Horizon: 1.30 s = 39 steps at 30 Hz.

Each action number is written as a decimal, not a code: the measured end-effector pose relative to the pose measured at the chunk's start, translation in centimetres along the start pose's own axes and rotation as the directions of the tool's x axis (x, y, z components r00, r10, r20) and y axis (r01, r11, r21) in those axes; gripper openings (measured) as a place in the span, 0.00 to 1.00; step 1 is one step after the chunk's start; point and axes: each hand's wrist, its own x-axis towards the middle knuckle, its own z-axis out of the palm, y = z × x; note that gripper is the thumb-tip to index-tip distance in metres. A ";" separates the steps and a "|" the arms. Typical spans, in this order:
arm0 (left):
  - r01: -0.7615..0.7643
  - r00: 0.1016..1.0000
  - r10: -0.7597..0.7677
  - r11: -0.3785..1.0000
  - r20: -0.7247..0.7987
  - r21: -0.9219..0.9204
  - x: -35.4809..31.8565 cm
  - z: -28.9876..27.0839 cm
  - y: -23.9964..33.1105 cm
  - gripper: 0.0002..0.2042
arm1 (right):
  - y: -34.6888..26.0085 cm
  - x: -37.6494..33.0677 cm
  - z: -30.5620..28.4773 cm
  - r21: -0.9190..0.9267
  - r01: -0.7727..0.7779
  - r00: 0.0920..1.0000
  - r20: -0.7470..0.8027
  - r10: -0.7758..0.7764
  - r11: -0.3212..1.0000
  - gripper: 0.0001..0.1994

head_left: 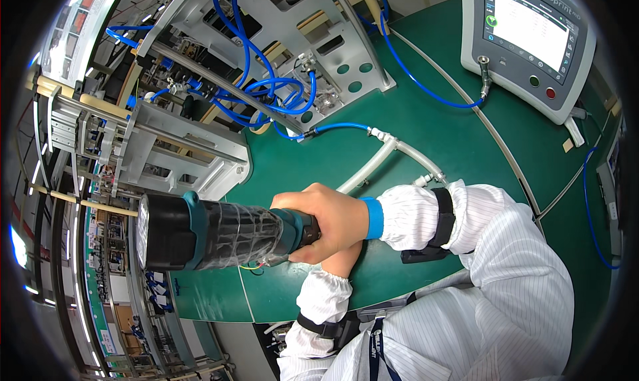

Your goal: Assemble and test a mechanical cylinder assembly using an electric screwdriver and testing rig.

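Now, head view: one picture from above, looking down at the hands.
Tool: a power tool (219, 231) with a black and teal body wrapped in clear film is held up over the near edge of the green bench (426, 114); its fat black end points to the left.
Right hand: the right hand (329, 221) is wrapped tight round the thin end of the tool, fingers curled shut on it.
Left hand: the left hand (343, 258) is tucked under the right one and mostly hidden; it cannot be told if it is closed or spread.
Doing it well: it is judged that the tool should be kept level and gripped firmly, and the loose thin wires (256, 266) under the wrap should be kept out of the grip so they are not pulled.
Wrist things: a blue band (374, 218) and a black strap (444, 218) are worn on the right sleeve.
Behind the tool: a grey metal frame (193, 154) stands just past the tool, with blue tubes (266, 91) looped through it.
On the bench: a white hose (373, 164) runs close by the right hand.
Far right: a grey machine with a screen (529, 41) stands well apart.
In the way: the white hose and the frame are near, so a wide swing of the tool could bump them.
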 end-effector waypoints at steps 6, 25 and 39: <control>0.018 1.000 -0.018 1.000 0.008 0.013 -0.6 0.2 -0.9 0.14 | -0.2 0.1 -0.2 -0.010 -0.016 1.000 -0.003 0.016 1.000 0.22; 0.020 0.997 -0.017 0.999 0.071 -0.042 -0.7 -0.3 -1.0 0.18 | 0.0 0.0 1.1 -0.047 0.135 0.988 -0.072 -0.138 0.990 0.21; 0.041 0.999 -0.045 0.979 -0.019 -0.201 0.7 -1.5 1.3 0.17 | -0.4 0.5 -0.8 0.102 -0.117 0.985 0.141 0.102 0.988 0.24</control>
